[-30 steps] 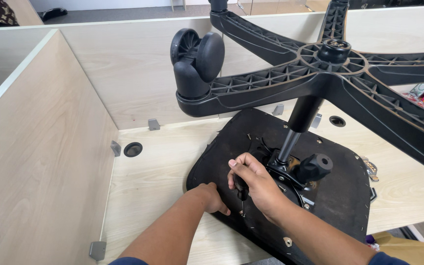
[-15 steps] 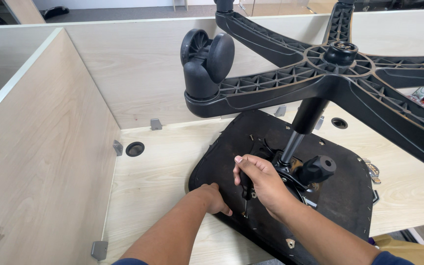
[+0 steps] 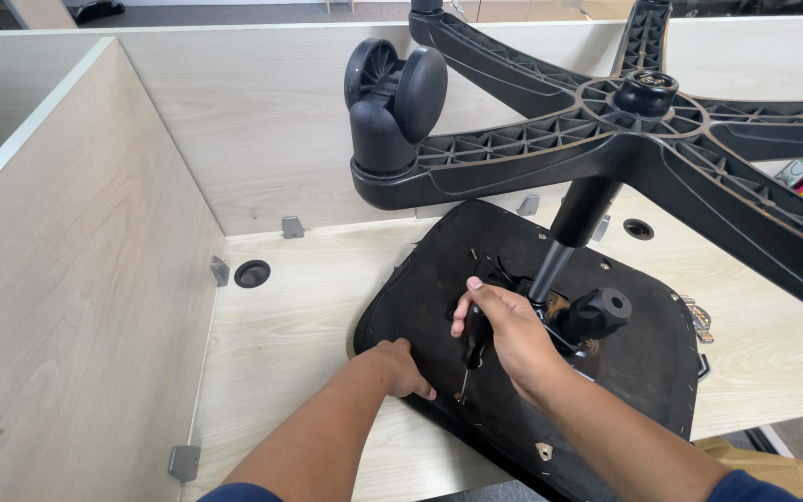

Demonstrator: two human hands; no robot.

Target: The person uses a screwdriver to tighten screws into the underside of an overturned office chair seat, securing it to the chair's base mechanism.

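Head view: right hand point(image 3: 513, 339) grips screwdriver point(image 3: 472, 346); left hand point(image 3: 400, 367) flat, pressing black seat underside point(image 3: 625, 372).

Wood desk point(image 3: 290, 335) w/ upturned chair seat point(image 3: 625, 372)

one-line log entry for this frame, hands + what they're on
left hand: flat on edge of upturned chair seat | right hand: gripping screwdriver, tip on seat underside | chair base: overhead, caster up | desk: under seat
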